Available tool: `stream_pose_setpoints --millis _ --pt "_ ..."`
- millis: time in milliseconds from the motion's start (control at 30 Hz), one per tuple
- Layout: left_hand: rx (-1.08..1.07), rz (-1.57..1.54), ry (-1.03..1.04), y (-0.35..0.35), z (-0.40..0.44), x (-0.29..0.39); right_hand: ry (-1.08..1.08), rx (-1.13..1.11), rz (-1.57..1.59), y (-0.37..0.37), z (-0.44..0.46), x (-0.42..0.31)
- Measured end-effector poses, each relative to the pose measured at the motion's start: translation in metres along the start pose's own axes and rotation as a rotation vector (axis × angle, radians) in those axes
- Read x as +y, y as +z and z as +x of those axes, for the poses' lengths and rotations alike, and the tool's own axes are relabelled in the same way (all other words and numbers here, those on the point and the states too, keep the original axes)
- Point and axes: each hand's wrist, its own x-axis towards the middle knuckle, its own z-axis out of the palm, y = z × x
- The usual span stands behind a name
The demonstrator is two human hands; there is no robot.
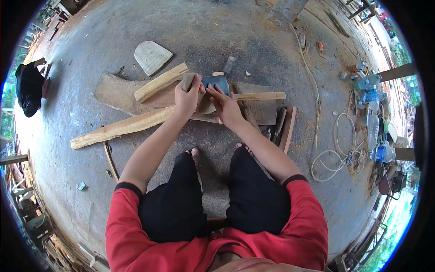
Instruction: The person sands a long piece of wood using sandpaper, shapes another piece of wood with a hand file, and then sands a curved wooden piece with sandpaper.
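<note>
From where I stand, the person wears a red shirt (181, 254) with short, loose sleeves (308, 213), each finished at the hem in a black band (295, 178). The neckline (231, 243) is rounded. Below are plain, dark, roomy trousers (172, 204), black or nearly so, creased in soft folds. Bare toes (195, 152) show past the trouser ends. The left hand (186, 99) and right hand (226, 108) are bare, as are the forearms (156, 145).

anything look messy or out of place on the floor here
Yes, mildly: the pale cord to the right of the work area. It trails loosely across the floor and lies in untidy loops beside the plastic bottles, where a foot might catch it. Nothing looks clearly damaged.
</note>
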Motion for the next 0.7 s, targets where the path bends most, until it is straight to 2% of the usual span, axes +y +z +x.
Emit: stream_pose_setpoints --millis 33,100,167,233,267,367,400,433,500,567,633,700 --pt "0.006 -0.001 -0.005 0.0 0.001 -0.001 0.002 -0.034 -0.02 -0.003 -0.002 0.001" --pt "0.034 0.004 -0.015 0.001 -0.001 0.001 0.051 0.052 0.459 0.023 0.006 0.053" --pt "0.024 0.053 -0.026 0.003 -0.002 0.006 0.077 0.089 0.399 0.019 0.016 0.06" --pt "0.01 0.101 -0.03 0.004 0.0 0.008 -0.023 0.033 -0.064 0.007 0.013 0.043" --pt "0.012 0.029 -0.018 0.001 0.0 0.004 -0.081 -0.037 -0.15 0.002 0.007 0.019" --pt "0.024 -0.032 -0.011 -0.004 -0.006 -0.002 -0.132 -0.046 -0.145 -0.002 0.01 0.021" --pt "0.024 0.013 -0.024 -0.003 -0.004 -0.001 -0.022 -0.051 0.065 0.01 0.017 0.045" --pt "0.023 0.057 -0.03 -0.002 -0.002 0.001 -0.023 -0.049 0.067 0.0 0.023 0.039" --pt "-0.022 0.095 -0.003 0.0 -0.005 0.004 0.132 -0.13 -0.21 -0.021 0.036 0.026" --pt "-0.017 0.033 0.018 0.001 -0.004 0.002 -0.075 -0.029 -0.103 -0.002 0.016 0.017" --pt "-0.012 0.0 -0.004 0.0 -0.005 0.002 -0.096 -0.06 -0.037 -0.001 0.009 0.003" --pt "-0.016 0.065 0.003 0.0 -0.007 0.003 -0.072 0.02 -0.214 -0.005 0.019 0.03"
